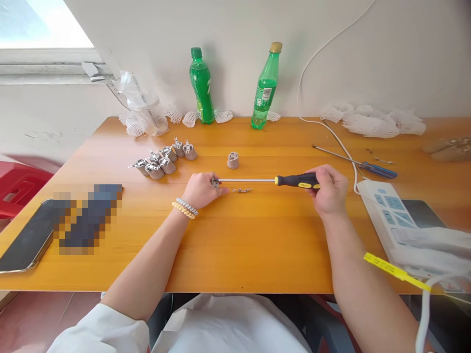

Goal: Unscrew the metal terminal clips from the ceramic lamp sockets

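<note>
My right hand [330, 189] grips the black and yellow handle of a screwdriver [265, 181], whose shaft lies level and points left. Its tip meets a small metal part [214, 183] pinched in the fingers of my left hand [201, 190], which rests on the wooden table [239, 245]. A few small screws [242, 190] lie on the table just under the shaft. One grey lamp-socket piece [232, 160] stands alone behind the shaft. A cluster of several similar grey pieces with metal clips [164, 160] sits further left.
Two green bottles [201, 86] [265, 88] stand at the wall. A blue-handled screwdriver [368, 167] and a white power strip [386, 211] with cable lie at the right, a phone [27, 240] at the left edge, foam netting [379, 122] at the back.
</note>
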Available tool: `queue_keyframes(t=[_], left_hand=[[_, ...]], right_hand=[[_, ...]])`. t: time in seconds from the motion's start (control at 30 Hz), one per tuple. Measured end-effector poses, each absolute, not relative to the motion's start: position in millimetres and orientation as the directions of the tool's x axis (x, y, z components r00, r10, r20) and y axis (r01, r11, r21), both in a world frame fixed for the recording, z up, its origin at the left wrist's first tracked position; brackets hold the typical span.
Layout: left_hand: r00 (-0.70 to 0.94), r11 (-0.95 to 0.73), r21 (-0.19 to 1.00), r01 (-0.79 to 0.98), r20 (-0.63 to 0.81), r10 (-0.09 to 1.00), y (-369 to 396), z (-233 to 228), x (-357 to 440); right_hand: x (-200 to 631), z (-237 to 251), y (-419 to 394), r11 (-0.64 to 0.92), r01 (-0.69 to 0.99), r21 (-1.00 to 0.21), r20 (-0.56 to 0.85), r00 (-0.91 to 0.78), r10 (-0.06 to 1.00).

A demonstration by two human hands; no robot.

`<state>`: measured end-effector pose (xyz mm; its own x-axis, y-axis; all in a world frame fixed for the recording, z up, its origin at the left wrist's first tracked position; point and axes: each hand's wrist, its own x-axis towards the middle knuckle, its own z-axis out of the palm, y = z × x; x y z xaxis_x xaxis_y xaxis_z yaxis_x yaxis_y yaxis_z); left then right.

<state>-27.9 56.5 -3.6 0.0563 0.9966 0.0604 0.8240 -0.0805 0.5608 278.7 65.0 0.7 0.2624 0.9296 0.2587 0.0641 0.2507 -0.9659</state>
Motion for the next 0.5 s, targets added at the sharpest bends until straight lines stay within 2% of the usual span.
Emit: queue_keyframes(t=[0.13, 0.23, 0.37, 0.5], left_hand=[[0.109, -0.132, 0.428, 0.894, 0.078, 0.991, 54, -1, -28], [0.134, -0.147, 0.405, 0.903, 0.061, 0.989, 53, 0, -29], [0.159, -0.172, 0.394, 0.903, 0.065, 0.985, 53, -2, -29], [0.176, -0.195, 0.327, 0.925, 0.088, 0.981, 53, -4, -28]], right_hand=[[284, 2, 67, 0.172, 0.011, -0.985, 0.171, 0.210, 0.963], [289, 5, 68, 0.101, 0.022, -0.995, 0.103, 0.161, 0.982], [292, 12, 65, 0.168, -0.069, -0.983, 0.158, 0.132, 0.979], [292, 13, 63, 0.241, -0.168, -0.956, 0.242, 0.019, 0.970]])
